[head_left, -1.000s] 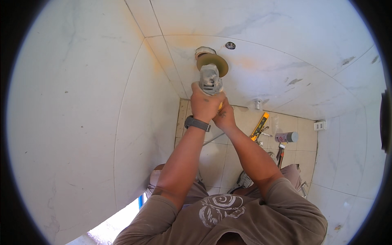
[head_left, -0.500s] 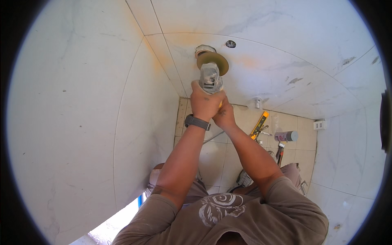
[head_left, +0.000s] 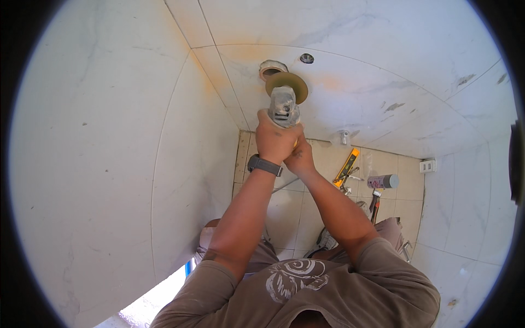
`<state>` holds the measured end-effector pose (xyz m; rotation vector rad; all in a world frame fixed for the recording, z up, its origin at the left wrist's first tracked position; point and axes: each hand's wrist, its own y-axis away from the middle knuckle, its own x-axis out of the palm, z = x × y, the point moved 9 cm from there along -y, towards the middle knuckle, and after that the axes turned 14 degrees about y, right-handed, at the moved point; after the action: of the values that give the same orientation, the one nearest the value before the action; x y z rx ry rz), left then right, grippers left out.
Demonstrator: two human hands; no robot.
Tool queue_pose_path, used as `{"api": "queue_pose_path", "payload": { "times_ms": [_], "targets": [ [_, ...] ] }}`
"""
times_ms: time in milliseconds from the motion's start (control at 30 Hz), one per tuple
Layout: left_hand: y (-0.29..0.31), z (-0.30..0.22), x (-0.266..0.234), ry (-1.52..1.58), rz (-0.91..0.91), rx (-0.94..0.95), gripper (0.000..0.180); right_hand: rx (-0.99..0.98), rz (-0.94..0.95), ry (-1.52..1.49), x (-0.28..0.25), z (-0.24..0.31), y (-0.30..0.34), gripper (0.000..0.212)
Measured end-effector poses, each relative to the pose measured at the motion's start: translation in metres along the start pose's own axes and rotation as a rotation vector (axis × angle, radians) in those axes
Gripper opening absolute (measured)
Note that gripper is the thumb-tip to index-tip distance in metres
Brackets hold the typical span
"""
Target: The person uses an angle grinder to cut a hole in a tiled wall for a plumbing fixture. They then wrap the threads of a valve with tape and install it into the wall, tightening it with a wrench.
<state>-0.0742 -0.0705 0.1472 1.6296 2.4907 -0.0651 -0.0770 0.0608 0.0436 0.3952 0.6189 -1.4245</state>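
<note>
Both my hands are wrapped around a dusty grey angle grinder, held out in front of me against the tiled wall. My left hand, with a dark watch at the wrist, grips the body just behind the head. Close against it, my right hand closes around the rear part, where a bit of yellow shows. The greenish-brown disc sits at the lower right rim of a rough round hole cut in the wall. Whether the disc touches the tile, I cannot tell.
A small round metal fitting is set in the wall right of the hole. A capped stub stands lower. On the floor lie a yellow spirit level, a spray can and a hammer. A white box sits at right.
The grinder and both hands have shifted slightly down and to the right. More of the hole's dark opening now shows above the disc.
</note>
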Motion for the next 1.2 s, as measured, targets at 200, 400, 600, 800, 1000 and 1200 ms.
{"api": "queue_pose_path", "payload": {
  "times_ms": [200, 400, 600, 800, 1000, 1200],
  "targets": [
    [0.002, -0.004, -0.001, 0.02, -0.018, 0.047, 0.072, -0.051, -0.024, -0.021, 0.0, -0.001, -0.001, 0.072],
    [0.001, -0.005, 0.001, 0.007, -0.009, 0.033, 0.072, -0.054, -0.058, -0.022, -0.001, -0.003, -0.002, 0.071],
    [0.003, 0.012, 0.01, 0.0, 0.025, -0.005, 0.073, 0.032, -0.043, -0.079, 0.0, -0.013, 0.01, 0.063],
    [0.003, 0.007, 0.007, 0.04, 0.017, 0.048, 0.074, -0.04, -0.068, -0.073, 0.002, -0.011, 0.005, 0.062],
    [0.004, 0.014, 0.013, -0.028, 0.014, -0.023, 0.074, -0.019, -0.051, -0.126, 0.01, -0.029, 0.007, 0.064],
    [0.009, 0.025, 0.017, -0.022, 0.033, -0.05, 0.072, 0.013, -0.03, -0.204, 0.016, -0.038, 0.013, 0.063]
  ]
}}
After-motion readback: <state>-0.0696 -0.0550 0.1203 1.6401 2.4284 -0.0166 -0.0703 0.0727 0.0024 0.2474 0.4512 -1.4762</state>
